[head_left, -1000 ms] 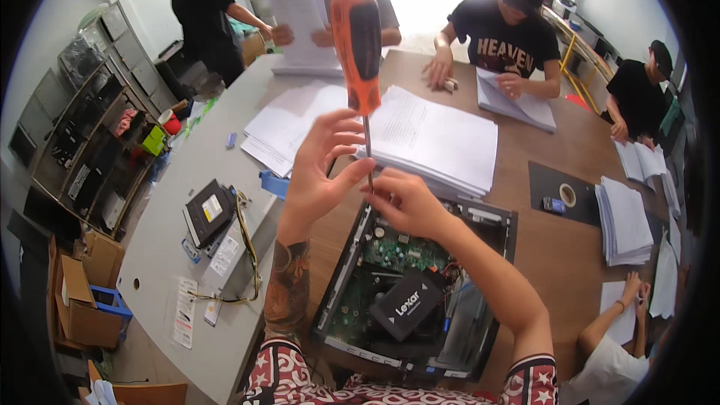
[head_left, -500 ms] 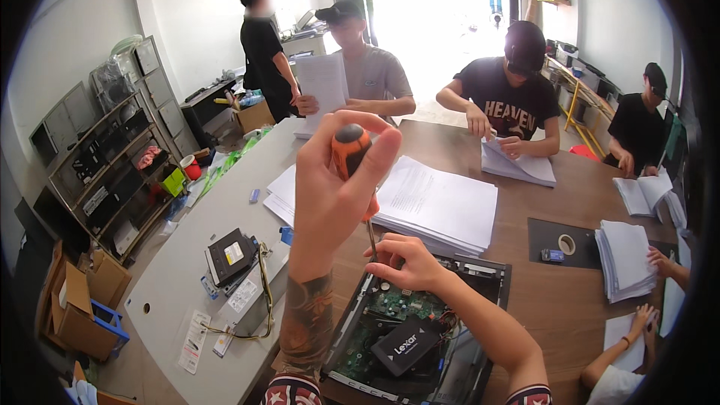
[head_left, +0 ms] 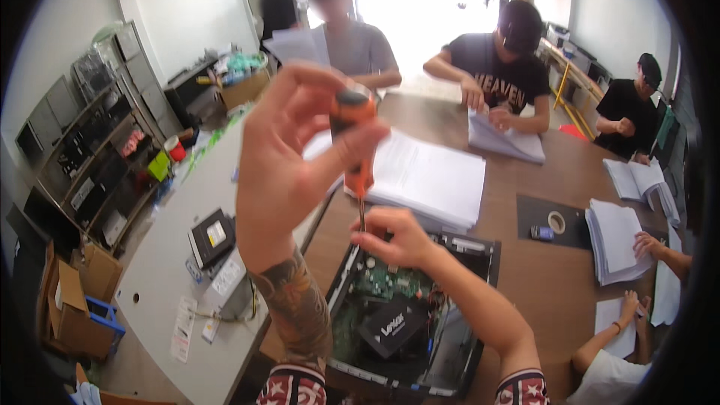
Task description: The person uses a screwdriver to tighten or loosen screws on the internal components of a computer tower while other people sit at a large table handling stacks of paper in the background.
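My left hand (head_left: 277, 161), above a tattooed forearm, is raised at the middle with its thumb and fingers around the orange and black handle of a screwdriver (head_left: 352, 112). The shaft points down, and at its lower end my right hand (head_left: 397, 238) pinches it between thumb and finger. Whether a screw sits at the tip is hidden. Both hands are over the far left part of an open black computer case (head_left: 491, 270). Inside it show a green circuit board (head_left: 381, 283), a black solid-state drive (head_left: 391, 325) lying askew, and some wires.
Paper stacks (head_left: 442, 180) lie just beyond the case. Left are an optical drive (head_left: 212, 236) and a metal power supply (head_left: 227, 285) with cables. A tape roll (head_left: 556, 222) rests on a black mat at right. Several people handle papers around the table.
My left hand has shifted left, its fingers looser around the screwdriver handle. My right hand stays at the shaft's lower end. The whole view has tilted down slightly.
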Tool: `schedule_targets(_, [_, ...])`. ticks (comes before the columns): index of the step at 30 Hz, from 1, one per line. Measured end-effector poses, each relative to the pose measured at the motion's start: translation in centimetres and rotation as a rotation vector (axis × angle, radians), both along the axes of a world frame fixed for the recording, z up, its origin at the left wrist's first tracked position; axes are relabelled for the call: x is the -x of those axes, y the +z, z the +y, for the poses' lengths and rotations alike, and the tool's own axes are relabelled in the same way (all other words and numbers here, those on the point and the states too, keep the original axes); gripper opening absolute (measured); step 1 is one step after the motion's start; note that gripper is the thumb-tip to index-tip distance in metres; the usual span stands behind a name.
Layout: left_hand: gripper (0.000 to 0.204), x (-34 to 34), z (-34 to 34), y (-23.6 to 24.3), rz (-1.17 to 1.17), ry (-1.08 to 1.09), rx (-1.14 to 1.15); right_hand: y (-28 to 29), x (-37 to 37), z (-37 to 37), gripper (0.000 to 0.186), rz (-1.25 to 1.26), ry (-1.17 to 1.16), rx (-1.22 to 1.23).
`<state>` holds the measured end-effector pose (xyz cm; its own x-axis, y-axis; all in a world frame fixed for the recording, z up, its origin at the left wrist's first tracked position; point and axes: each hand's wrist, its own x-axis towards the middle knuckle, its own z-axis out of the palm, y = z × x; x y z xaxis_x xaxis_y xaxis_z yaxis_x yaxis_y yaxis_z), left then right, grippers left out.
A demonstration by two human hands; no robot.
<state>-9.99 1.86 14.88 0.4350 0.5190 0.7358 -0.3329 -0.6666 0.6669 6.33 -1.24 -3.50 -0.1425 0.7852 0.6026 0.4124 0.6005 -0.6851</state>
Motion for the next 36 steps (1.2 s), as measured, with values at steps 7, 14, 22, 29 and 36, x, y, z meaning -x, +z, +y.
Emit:
schedule_targets(7, [0.044, -0.1, 1.2, 0.2, 0.103, -0.044, -0.096, 0.1, -0.5, -0.2, 0.011, 0.07, -0.05, 0.067])
schedule_targets(14, [0.051, -0.1, 1.5, 0.1, 0.134, 0.178, -0.403, -0.3, 0.2, 0.2, 0.019, 0.022, -0.057, 0.013])
schedule_targets(22, [0.044, 0.9, 0.7, 0.3, 0.105, -0.137, -0.192, -0.6, 0.2, -0.3, 0.027, -0.04, -0.064, 0.011])
schedule_targets(29, [0.052, -0.3, 0.3, 1.1, 0.237, -0.039, -0.216, -1.0, -0.2, 0.4, 0.029, -0.036, -0.087, -0.03])
schedule_targets(36, [0.049, -0.2, 0.4, 1.2, 0.272, 0.322, -0.243, -0.9, 0.3, 0.3, 0.021, -0.12, -0.132, -0.06])
